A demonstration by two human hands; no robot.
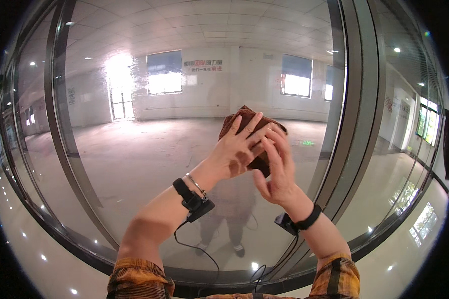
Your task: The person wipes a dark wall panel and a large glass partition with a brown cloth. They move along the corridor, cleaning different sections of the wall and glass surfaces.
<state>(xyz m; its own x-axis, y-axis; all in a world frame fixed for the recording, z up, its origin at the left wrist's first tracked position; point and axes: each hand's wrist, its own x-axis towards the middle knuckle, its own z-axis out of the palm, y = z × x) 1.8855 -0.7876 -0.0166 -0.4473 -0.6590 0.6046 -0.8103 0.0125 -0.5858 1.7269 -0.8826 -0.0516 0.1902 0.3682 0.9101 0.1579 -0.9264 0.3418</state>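
Note:
A folded brown cloth (227, 123) lies against a large glass pane (164, 157) in front of me. My left hand (237, 147) is spread over the cloth, holding it to the pane. My right hand (282, 164) overlaps the left fingers at the cloth's right side, with its thumb held apart lower down. Whether the right fingers grip the cloth is hidden by the overlap. Black straps with small devices, one at the left wrist (194, 203) and one at the right (301, 222), trail cables. A metal bracelet (195, 183) circles the left wrist.
Metal frame posts (56, 93) border the pane on both sides; a wider post (363, 112) is at right. A dark bottom rail (224, 278) curves below. Loose black cable (260, 274) hangs near it. Behind the glass are windows (164, 73) and a wall bearing writing.

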